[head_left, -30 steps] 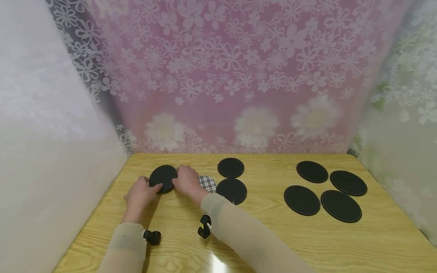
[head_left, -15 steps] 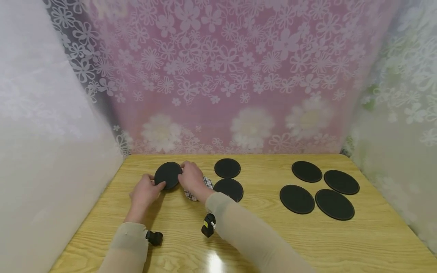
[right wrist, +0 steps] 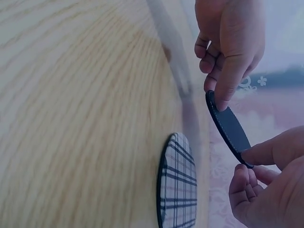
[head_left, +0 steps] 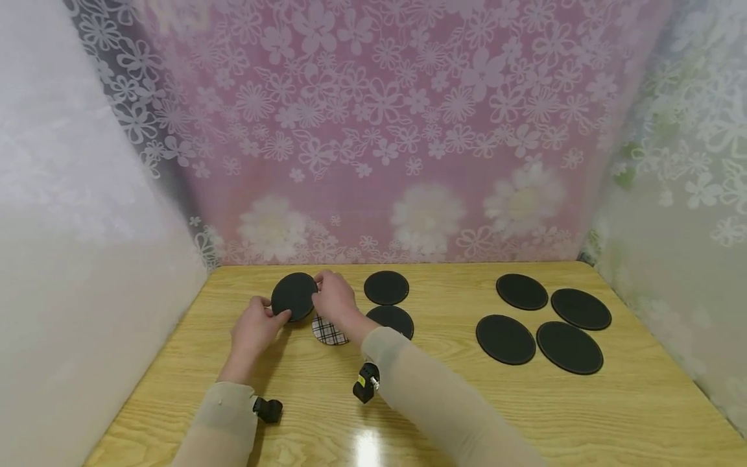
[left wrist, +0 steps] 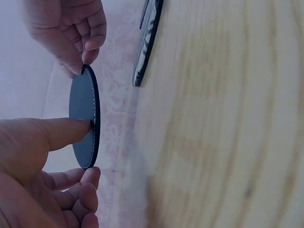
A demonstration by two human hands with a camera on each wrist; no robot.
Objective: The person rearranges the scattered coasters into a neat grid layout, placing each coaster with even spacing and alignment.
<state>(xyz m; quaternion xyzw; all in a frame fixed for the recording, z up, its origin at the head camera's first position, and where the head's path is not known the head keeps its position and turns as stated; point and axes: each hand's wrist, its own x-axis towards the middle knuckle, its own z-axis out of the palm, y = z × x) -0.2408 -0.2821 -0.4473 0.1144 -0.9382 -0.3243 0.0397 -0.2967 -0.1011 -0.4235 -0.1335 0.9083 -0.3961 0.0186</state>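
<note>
A round black coaster (head_left: 294, 297) with a stitched edge is held between both hands above the table. My left hand (head_left: 255, 329) pinches its left edge, thumb on the top face and fingers beneath, as the left wrist view shows. The right hand (head_left: 338, 299) pinches the opposite edge between thumb and fingers; in the right wrist view the same coaster (right wrist: 230, 127) is tilted, clear of the table. Below the right hand lies a coaster with a plaid face (head_left: 329, 331), partly covered by that hand in the head view.
Just right of the right hand lie two black coasters, one farther back (head_left: 386, 287) and one nearer (head_left: 394, 320), partly behind the wrist. Several more black coasters (head_left: 569, 347) lie at the right of the wooden table (head_left: 443, 402). A floral curtain (head_left: 373, 130) hangs behind the table.
Both hands have moved right and slightly away with the black coaster, relative to the table. The plaid coaster's near left part has come into view from behind the right hand.
</note>
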